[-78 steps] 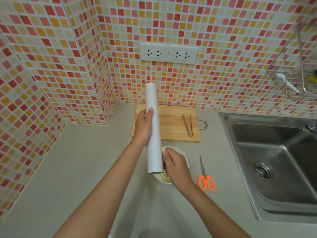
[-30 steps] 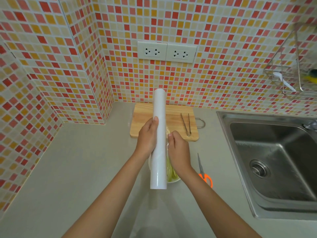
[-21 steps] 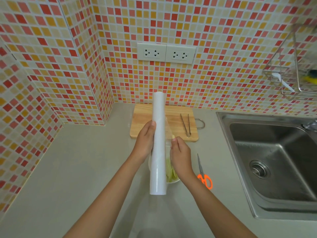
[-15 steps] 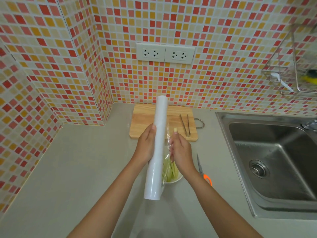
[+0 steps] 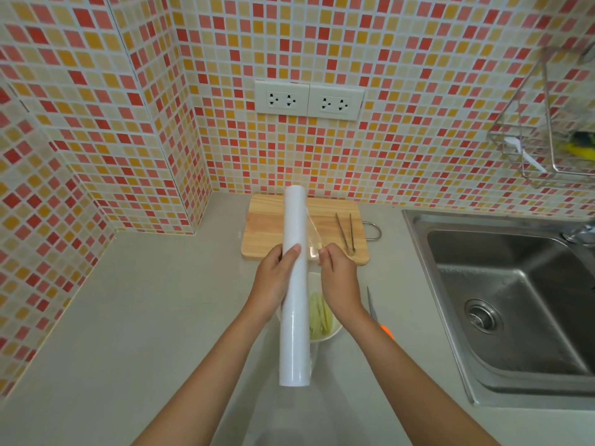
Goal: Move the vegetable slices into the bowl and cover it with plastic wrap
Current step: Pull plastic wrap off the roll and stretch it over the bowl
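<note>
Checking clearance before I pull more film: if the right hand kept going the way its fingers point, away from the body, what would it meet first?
Probably the metal tongs on the wooden cutting board; the right hand seems raised, so it may pass above them toward the tiled wall.

Left hand (image 5: 273, 284) gripping plastic wrap roll (image 5: 293, 284) above bowl (image 5: 331, 333) of vegetable slices (image 5: 318, 313); right hand (image 5: 341, 281), at 3 o'clock, pinching film edge (image 5: 313, 243).

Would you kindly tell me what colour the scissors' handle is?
Bright orange: the scissors' plastic handle peeks from behind the right forearm in the head view.
</note>
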### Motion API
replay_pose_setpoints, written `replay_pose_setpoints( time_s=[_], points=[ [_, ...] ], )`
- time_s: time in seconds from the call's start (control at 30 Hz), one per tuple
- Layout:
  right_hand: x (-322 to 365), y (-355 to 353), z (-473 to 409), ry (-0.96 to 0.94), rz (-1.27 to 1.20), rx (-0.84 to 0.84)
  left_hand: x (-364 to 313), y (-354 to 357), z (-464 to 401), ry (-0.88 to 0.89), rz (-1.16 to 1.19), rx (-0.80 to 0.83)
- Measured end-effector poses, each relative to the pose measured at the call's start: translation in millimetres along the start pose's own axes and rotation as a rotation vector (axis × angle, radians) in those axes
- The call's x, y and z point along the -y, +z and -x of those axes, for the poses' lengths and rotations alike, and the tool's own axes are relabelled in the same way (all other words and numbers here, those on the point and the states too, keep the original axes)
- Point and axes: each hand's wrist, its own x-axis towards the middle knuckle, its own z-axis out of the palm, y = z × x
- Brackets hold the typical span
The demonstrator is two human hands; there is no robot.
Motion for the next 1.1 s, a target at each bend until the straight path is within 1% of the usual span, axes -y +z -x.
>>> replay_pose_setpoints(
  time_s=[0.1,0.17,0.27,0.37,0.5,0.67,0.73,0.87,0.97,1.1],
  points=[
    [-7.2,0.0,3.0,0.038,-0.053,0.009,1.0,-1.2,1.5,-0.103,0.057,0.021],
    [-10.0,0.5,6.5,0.048,-0.088,0.020,2.3,0.2,3.4,-0.134,0.060,0.028],
    [-12.0,1.1,9.1,0.077,-0.130,0.019,2.4,2.6,4.8,-0.089,-0.009,0.026],
    [-12.6,-0.8,12.1,0.096,-0.189,-0.006,2.7,0.6,3.3,-0.115,0.032,-0.020],
    [-13.1,-2.8,17.6,0.117,-0.238,-0.026,6.1,-4.5,5.0,-0.138,0.080,0.024],
    [-15.5,-5.7,20.8,0.173,-0.341,0.051,9.4,-0.4,8.2,-0.069,-0.028,0.009],
    [-14.3,-8.4,18.2,0.178,-0.342,0.091,9.3,1.5,8.1,-0.040,-0.054,-0.007],
    [-2.7,-9.8,0.2,0.135,-0.259,0.048,9.9,3.8,7.4,-0.029,-0.066,-0.003],
    [11.3,-6.7,-16.4,0.009,-0.070,0.003,12.8,6.5,9.5,-0.023,-0.080,0.012],
    [23.9,-1.7,-28.6,-0.144,0.222,0.000,16.1,8.3,11.4,0.013,-0.132,0.012]
  ],
)
